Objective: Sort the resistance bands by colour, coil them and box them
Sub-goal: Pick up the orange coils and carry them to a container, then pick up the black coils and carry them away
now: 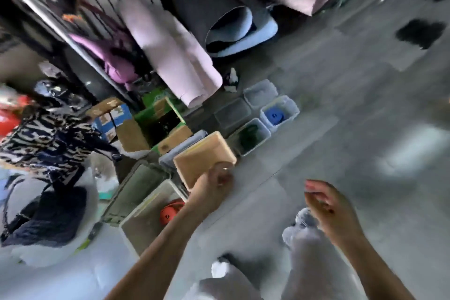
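Floor boxes (294, 107) are holding soft coils (275, 114), best pinched across loops; left hand (214, 182) seemingly gripping a lid (199, 161), right hand (328, 207) hanging slack.

Both bare arms extended forward, hands well apart; motion blur throughout.

Left forearm (155, 251) runs up from the lower edge, nearly straight. Left hand (215, 181) is farther out, back of hand up, fingers curled under; the blur hides whether they grip anything. Right forearm (370, 265) enters from lower right. Right hand (328, 207) is nearer the body, with loosely curled fingers, and holds nothing.
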Motion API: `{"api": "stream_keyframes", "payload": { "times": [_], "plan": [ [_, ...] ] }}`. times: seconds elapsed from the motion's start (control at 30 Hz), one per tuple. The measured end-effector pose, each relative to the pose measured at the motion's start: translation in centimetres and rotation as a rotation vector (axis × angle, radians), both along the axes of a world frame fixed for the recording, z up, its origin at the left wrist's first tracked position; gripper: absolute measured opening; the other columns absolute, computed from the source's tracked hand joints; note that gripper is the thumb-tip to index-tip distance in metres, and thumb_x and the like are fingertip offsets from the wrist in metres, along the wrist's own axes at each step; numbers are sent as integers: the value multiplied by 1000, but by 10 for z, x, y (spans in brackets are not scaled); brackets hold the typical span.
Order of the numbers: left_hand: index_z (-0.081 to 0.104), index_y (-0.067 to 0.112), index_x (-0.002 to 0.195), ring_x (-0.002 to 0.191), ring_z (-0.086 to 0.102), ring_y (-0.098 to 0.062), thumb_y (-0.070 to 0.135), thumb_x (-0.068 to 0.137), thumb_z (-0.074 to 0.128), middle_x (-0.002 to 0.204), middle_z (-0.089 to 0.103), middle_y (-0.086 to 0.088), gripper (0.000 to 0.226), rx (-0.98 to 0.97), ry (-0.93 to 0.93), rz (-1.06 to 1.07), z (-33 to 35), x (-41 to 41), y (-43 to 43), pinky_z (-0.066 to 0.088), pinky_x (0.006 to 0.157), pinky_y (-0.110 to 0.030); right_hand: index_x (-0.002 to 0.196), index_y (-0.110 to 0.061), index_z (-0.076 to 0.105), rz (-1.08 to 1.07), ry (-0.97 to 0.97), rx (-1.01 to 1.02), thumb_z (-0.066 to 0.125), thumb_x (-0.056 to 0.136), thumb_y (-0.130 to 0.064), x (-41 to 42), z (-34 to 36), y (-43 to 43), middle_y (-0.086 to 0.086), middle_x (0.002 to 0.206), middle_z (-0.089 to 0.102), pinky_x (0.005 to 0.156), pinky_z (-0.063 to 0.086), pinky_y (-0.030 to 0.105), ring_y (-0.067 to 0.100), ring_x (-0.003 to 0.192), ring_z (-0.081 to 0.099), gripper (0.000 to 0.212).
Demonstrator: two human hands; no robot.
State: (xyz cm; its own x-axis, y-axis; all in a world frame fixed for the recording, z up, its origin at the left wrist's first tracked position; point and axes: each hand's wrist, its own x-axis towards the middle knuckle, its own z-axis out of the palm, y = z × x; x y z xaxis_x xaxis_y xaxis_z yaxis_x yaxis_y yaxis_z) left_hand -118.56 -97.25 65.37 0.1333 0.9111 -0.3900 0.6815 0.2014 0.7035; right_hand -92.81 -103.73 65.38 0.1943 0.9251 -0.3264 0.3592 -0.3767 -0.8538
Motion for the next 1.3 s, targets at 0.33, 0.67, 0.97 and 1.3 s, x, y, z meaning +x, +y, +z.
{"api": "stream_keyframes", "payload": {
  "times": [0.33,0.67,0.97,1.3],
  "plan": [
    [55,20,123,91,55,-7,23,88,62,106,61,6,35,-5,4,-198,48,254,143,41,72,-9,91,-22,63,-243,16,26,63,87,-9,252,30,111,-9,84,65,61,41,4,-15,67,58,14],
    [55,48,87,83,62,-4,27,83,67,86,63,19,25,-84,-62,-170,3,448,317,46,79,-18,89,-30,68,-415,97,70,64,87,-12,437,12,284,-9,88,70,76,52,23,4,80,66,18],
    [53,46,89,83,61,-9,61,60,52,84,61,15,33,87,-126,-442,65,683,564,46,80,-20,81,-31,70,-746,136,8,64,87,-10,599,19,373,-12,84,71,80,51,34,17,85,68,22],
    [55,42,88,83,61,-4,20,85,68,87,63,14,25,-32,-72,-343,23,886,673,45,75,-16,85,-29,65,-568,60,30,62,87,-6,852,5,562,-11,85,70,69,49,11,0,77,65,22]
  ]
}}
